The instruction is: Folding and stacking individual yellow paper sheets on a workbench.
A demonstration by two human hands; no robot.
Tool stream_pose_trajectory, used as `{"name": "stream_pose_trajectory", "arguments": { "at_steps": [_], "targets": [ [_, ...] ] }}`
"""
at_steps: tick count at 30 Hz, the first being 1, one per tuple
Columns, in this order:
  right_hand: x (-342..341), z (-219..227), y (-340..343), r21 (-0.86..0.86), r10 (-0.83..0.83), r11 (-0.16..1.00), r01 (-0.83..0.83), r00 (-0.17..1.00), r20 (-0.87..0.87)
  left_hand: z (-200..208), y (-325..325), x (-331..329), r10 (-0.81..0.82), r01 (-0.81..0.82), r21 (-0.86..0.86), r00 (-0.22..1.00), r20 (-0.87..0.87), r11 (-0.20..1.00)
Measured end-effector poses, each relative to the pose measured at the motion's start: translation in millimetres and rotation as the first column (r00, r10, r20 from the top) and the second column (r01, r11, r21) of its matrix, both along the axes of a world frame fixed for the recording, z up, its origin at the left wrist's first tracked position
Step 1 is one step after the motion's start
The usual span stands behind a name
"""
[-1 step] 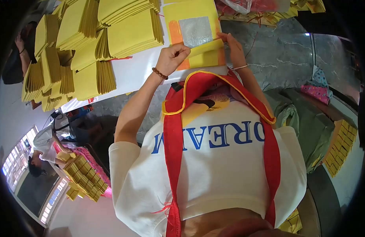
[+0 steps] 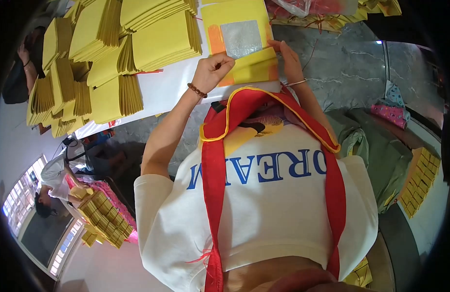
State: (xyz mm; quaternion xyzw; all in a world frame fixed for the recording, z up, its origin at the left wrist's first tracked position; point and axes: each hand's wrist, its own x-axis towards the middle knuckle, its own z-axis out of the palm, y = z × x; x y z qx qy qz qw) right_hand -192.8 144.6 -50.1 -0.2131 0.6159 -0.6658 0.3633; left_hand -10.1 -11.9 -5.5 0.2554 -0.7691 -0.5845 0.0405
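A sheet of yellow paper with orange patches and a silvery square lies in front of me on a white-covered table. Part of the sheet is raised in a curled strip below the square. My left hand, with a beaded bracelet, is closed in a pinch at the left end of that strip. At its right end, my right hand has its fingertips on the paper's edge, thumb and fingers close together. Part of that grip is hidden.
Fanned stacks of folded yellow paper fill the table to the left. Clear plastic and red material lie at the far right. Another person handles bundled yellow paper at left. Green cloth lies right.
The raised strip of yellow paper has come down slightly toward me. Both hands stay in nearly the same place.
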Motion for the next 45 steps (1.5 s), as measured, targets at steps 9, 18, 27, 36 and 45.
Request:
{"name": "stream_pose_trajectory", "arguments": {
  "at_steps": [9, 18, 27, 36, 45],
  "targets": [
    [0, 8, -1, 0.01, 0.03, 0.999, -0.03, 0.999, 0.04, -7, -3, -3, 0.092, -0.092, 0.12, 0.996, 0.004, 0.989],
    [-2, 9, 2, 0.003, 0.043, 0.999, -0.043, 0.995, 0.085, 0, -7, -5, 0.08, -0.086, 0.198, 0.996, 0.042, 0.976],
    [-2, 9, 2, 0.0, 0.067, 0.998, -0.067, 0.995, 0.076, -2, -8, -4, 0.029, -0.033, 0.193, 0.999, 0.024, 0.981],
    [-6, -4, 7, -0.046, 0.119, 0.992, -0.116, 0.99, 0.081, -12, -6, -2, 0.041, -0.035, 0.135, 0.998, -0.04, 0.99],
    [-3, 13, 7, 0.145, 0.118, 0.982, -0.118, 0.993, 0.006, 10, 24, 2, -0.477, 0.222, -0.91, 0.878, 0.031, 0.349]
  ]
}}
